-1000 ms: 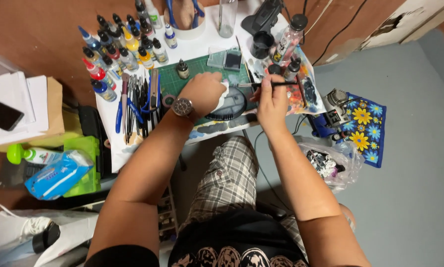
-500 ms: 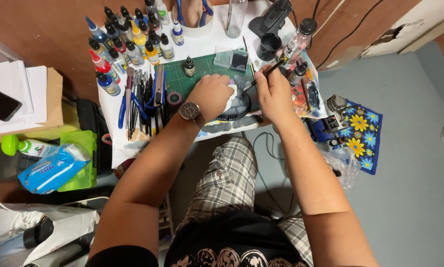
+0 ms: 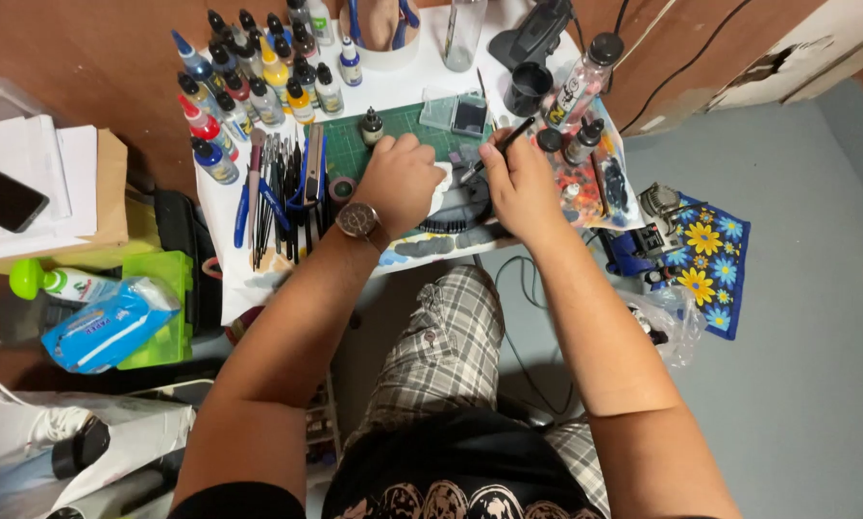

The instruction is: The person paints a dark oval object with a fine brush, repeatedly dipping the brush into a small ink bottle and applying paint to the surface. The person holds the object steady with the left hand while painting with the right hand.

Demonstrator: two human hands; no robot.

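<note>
Brush (image 3: 497, 146) slants up-right from pinching right hand (image 3: 520, 185), tip toward white piece gripped by left hand (image 3: 400, 183).

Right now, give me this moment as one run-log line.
left hand: holding white piece | right hand: gripping black brush | surface: green cutting mat | paint bottles: upright

A hobby painting corner in a home: a small white table (image 3: 393, 91) crowded with paint bottles (image 3: 258, 72), brushes (image 3: 278, 192) and a green cutting mat (image 3: 403, 130), set on a wooden floor (image 3: 86, 58) beside a blue rug (image 3: 806, 317).
</note>
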